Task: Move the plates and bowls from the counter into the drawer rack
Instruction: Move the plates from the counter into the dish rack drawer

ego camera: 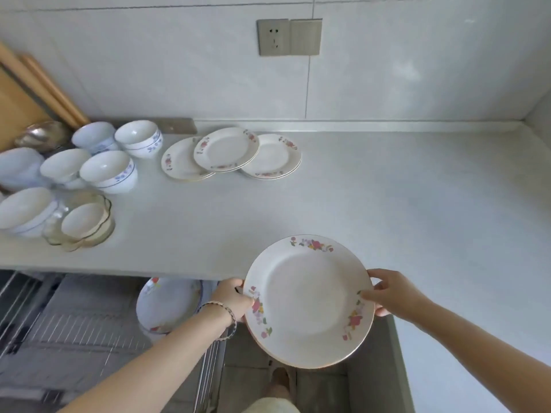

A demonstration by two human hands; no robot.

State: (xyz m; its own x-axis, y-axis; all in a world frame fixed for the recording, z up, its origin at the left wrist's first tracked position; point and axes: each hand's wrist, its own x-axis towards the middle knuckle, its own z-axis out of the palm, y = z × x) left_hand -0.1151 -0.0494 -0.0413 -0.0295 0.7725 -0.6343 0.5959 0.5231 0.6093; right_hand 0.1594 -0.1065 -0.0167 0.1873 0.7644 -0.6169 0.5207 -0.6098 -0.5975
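A white plate with flower prints (308,299) is held over the counter's front edge, tilted toward me. My left hand (234,299) grips its left rim and my right hand (387,293) pinches its right rim. Below the counter the wire drawer rack (74,326) stands pulled out, with a blue-rimmed plate (168,304) upright in it. At the back of the counter lie three small stacks of flowered plates (229,152). Several white bowls (108,171) with blue patterns crowd the left side.
A glass scalloped dish (103,231) holding a small bowl sits near the counter's left front. Wooden boards (35,84) and a metal ladle (41,135) lean at the far left. A wall socket (274,37) is above. The grey counter (387,204) stretches right.
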